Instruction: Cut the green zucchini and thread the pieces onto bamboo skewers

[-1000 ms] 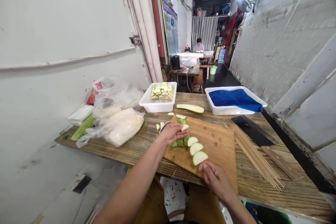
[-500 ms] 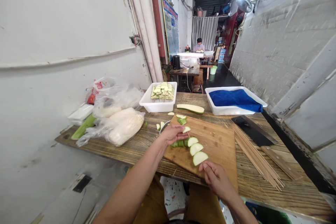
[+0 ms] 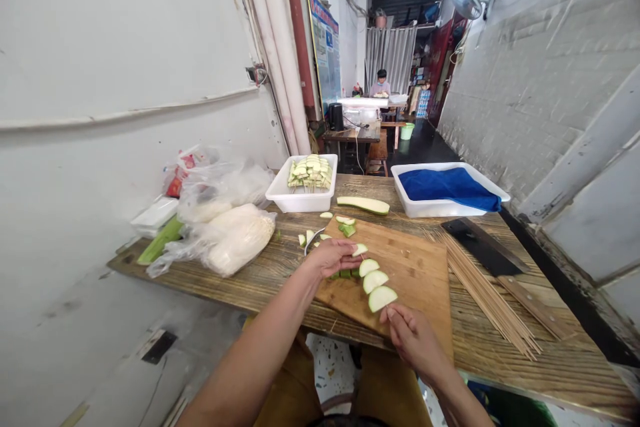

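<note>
Right grip (image 3: 409,333) pinched at the skewer's (image 3: 364,256) five-o'clock end, left grip (image 3: 332,257) closed on the eleven-o'clock slice (image 3: 361,250)—opposed, presumably for steadiness.

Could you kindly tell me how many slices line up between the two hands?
4: three slices in a row from the right hand, then one slice at the left hand. Others may hide behind that hand.

Right hand (image 3: 413,340) holds three skewered green-rimmed slices (image 3: 375,281) over cutting board (image 3: 420,273); left hand (image 3: 331,258) holds smaller slice (image 3: 360,250) at far end; cleaver (image 3: 480,245) lies right.
</note>
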`<state>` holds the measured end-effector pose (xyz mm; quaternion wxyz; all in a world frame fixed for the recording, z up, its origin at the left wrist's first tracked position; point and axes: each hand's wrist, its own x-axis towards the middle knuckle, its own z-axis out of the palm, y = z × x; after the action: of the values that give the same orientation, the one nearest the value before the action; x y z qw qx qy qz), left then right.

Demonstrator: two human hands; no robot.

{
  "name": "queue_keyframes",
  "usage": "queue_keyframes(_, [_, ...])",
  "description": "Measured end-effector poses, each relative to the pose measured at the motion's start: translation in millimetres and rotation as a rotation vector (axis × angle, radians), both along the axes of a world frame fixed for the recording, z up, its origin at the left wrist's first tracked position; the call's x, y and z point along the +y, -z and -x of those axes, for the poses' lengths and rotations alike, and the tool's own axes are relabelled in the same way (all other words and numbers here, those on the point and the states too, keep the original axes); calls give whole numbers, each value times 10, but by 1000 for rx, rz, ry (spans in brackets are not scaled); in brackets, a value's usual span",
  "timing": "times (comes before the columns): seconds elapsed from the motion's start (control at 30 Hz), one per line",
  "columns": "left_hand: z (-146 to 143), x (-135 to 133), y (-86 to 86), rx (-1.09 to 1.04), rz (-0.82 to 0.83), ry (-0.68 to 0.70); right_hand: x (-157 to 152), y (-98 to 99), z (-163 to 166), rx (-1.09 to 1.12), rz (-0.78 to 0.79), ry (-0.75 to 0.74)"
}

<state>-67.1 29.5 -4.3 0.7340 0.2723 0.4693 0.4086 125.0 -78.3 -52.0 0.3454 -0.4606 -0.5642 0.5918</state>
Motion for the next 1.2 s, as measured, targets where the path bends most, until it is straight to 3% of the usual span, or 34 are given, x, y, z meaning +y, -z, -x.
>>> queue_keyframes(0.27, [-91,38,44,-112,89,-155,52,-36,55,-8,-86,47])
queue_keyframes(0.77, [-321,-116,96,-96,-19,-248,135,29,133,10,-162,105])
queue_keyframes(0.9, [-254,-200,-44,-175,-200,-229,153,55,105,-60,-238,119])
queue_keyframes(1.03, [-120,-279,-159,-122,-294,-298,68,75,71,-214,-394,141])
queue_keyframes(1.2, [159,-392,-135,-31,-350,-215,66,61,110,-251,-462,232])
